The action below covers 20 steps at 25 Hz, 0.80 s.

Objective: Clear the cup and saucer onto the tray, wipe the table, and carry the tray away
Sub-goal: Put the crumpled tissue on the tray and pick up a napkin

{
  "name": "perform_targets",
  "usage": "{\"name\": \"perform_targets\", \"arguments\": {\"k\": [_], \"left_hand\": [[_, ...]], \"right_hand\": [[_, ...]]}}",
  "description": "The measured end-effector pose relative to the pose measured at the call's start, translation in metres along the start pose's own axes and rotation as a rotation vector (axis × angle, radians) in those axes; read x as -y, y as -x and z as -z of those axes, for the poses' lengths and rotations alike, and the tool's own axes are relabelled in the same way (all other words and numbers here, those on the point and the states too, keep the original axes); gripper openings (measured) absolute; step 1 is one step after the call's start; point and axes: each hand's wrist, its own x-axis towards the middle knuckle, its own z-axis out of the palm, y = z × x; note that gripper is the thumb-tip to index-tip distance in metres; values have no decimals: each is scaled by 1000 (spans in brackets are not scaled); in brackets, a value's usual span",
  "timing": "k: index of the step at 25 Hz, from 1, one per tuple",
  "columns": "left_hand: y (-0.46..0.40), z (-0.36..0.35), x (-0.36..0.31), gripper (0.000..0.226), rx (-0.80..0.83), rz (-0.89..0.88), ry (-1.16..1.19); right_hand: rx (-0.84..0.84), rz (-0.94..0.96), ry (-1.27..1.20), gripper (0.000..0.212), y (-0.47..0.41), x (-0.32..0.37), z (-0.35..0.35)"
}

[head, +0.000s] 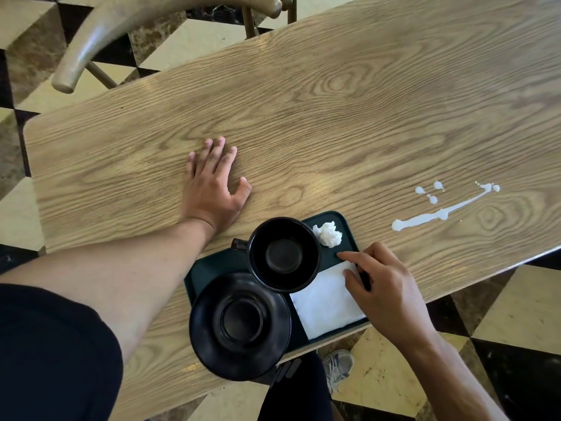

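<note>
now | table (303, 117): white spill (437, 215) | floor (516, 299): checkered | fingers: left spread flat, right on napkin (324, 302)

Soft, even daylight fills the view, moderately bright. The wooden desk (303, 117) carries pale glossy sheen patches across its grain. Shadows are faint and diffuse, a thin one hugging the left hand (212, 183). The black cup (283, 253) and saucer (239, 325) show dull highlights. Focus is sharp at center; wide-angle distortion bends the desk edges, and the chair (121, 34) at the top looks slightly soft.
</note>
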Motion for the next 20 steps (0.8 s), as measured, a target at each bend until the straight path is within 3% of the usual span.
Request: {"name": "perform_targets", "arguments": {"k": [5,7,14,20], "left_hand": [[0,0,0,69,4,5,-5],[0,0,-1,70,3,4,-7],[0,1,-1,71,9,5,-10],[0,0,-1,70,17,3,-15]], "right_hand": [[-149,47,-51,36,-15,19,1],[-132,67,-40,41,-28,23,-4],[0,178,-1,16,-43,15,-14],[11,134,-56,31,-36,16,-5]]}}
